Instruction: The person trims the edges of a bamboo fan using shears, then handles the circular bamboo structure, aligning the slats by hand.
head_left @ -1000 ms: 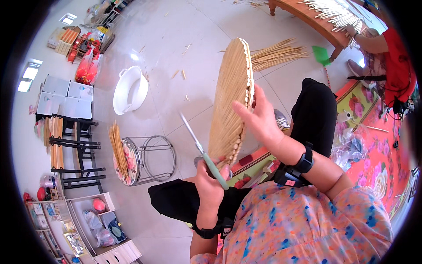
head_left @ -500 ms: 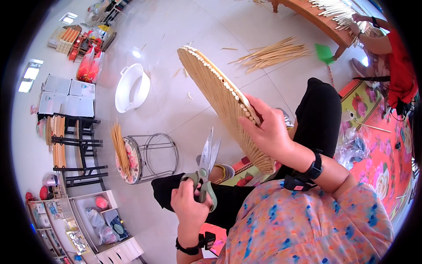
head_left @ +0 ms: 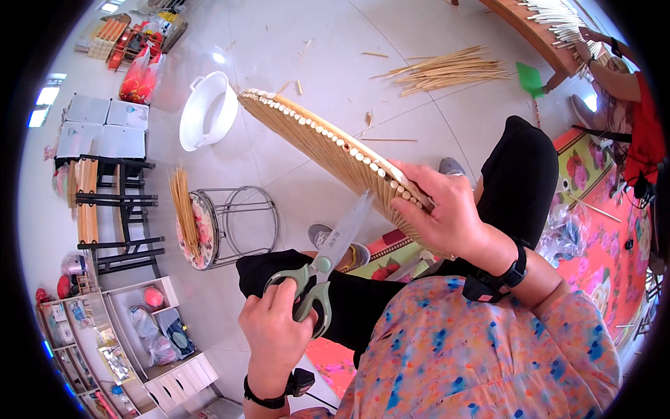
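My left hand (head_left: 278,328) grips the green-handled scissors (head_left: 319,265), their steel blades pointing up and right to the underside of a wide, flat tan panel (head_left: 293,133) made of thin sticks. Small round white tips line the panel's long edge. My right hand (head_left: 447,213) holds the panel near its lower right end, thumb across the rim and fingers wrapped over it. I cannot tell whether the blade tips touch the panel.
Loose sticks (head_left: 447,73) lie on the tiled floor beside a white tub (head_left: 206,112). A sideways stool (head_left: 202,234) has sticks against it. A co-worker's arm (head_left: 614,87) reaches onto a wooden table (head_left: 534,31). Shelving (head_left: 160,384) stands lower left.
The panel has swung leftward to a flatter diagonal. My left hand has moved down and left, and the scissors' blades now point up-right at the panel.
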A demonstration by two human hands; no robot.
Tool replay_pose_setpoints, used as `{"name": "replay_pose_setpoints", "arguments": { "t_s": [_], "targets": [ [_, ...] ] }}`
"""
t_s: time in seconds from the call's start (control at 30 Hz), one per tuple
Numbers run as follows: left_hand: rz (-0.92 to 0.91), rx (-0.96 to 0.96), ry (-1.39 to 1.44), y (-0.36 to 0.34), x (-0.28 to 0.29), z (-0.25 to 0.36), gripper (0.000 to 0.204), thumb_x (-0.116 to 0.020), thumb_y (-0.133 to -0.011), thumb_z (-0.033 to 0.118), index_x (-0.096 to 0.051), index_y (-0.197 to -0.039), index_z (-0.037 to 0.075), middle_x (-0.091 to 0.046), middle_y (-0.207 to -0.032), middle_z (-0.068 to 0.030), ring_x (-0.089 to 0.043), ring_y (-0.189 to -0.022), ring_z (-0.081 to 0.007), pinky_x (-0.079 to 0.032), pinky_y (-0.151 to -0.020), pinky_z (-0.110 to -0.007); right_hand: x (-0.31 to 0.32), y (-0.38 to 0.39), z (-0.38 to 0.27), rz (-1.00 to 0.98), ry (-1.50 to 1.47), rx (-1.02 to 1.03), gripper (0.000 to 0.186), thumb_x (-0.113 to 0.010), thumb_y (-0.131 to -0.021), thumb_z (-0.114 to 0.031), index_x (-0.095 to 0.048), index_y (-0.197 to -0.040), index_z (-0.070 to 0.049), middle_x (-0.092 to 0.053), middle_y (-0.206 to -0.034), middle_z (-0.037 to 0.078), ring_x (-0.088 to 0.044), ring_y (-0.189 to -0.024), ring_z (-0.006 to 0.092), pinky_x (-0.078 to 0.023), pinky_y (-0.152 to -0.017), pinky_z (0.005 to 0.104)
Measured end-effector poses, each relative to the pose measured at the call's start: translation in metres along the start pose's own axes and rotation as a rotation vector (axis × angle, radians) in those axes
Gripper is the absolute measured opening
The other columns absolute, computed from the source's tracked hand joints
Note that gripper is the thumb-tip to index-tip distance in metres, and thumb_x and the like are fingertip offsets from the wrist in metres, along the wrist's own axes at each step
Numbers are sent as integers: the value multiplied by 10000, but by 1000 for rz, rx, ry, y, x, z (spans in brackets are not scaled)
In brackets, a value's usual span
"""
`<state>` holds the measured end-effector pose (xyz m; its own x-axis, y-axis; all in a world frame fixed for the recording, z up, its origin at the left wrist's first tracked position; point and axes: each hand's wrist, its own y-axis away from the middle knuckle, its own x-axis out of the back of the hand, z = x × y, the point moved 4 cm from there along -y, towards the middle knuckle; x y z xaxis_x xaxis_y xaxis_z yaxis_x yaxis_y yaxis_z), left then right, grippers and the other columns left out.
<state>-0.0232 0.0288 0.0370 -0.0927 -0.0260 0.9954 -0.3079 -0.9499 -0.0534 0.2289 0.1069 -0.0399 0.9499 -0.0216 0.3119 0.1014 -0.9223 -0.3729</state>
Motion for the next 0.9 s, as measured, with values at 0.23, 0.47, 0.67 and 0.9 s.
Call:
{"name": "replay_pose_setpoints", "arguments": {
  "t_s": [0.23,0.47,0.67,0.9],
  "targets": [
    [-37,-18,42,0,0,3,487,-818,-489,91,-626,-936,93,-600,-731,-27,-516,-551,-255,-382,-544,-369,1,3,1,1,-6,27,461,-731,-826,-52,-611,-1268,-6,-660,-772,135,-642,-589,225,-514,-551,306],
    [-43,-17,44,-1,3,5,500,-815,-494,88,-626,-956,86,-606,-741,-32,-524,-552,-258,-382,-545,-366,1,7,-6,-40,-7,-11,458,-738,-824,-42,-610,-1262,4,-669,-765,130,-662,-587,220,-528,-555,304],
    [-78,-31,36,0,5,5,501,-814,-503,91,-622,-966,83,-604,-743,-34,-536,-560,-255,-380,-547,-366,0,8,-10,-69,-58,7,454,-730,-831,-20,-603,-1266,14,-649,-719,121,-661,-567,199,-525,-546,297],
    [-191,22,8,5,19,13,487,-809,-544,90,-613,-989,72,-601,-746,-50,-568,-584,-270,-413,-564,-380,-2,13,-14,-90,-19,37,470,-741,-827,-30,-597,-1273,15,-649,-748,121,-634,-538,211,-518,-528,300]
  ]
}}
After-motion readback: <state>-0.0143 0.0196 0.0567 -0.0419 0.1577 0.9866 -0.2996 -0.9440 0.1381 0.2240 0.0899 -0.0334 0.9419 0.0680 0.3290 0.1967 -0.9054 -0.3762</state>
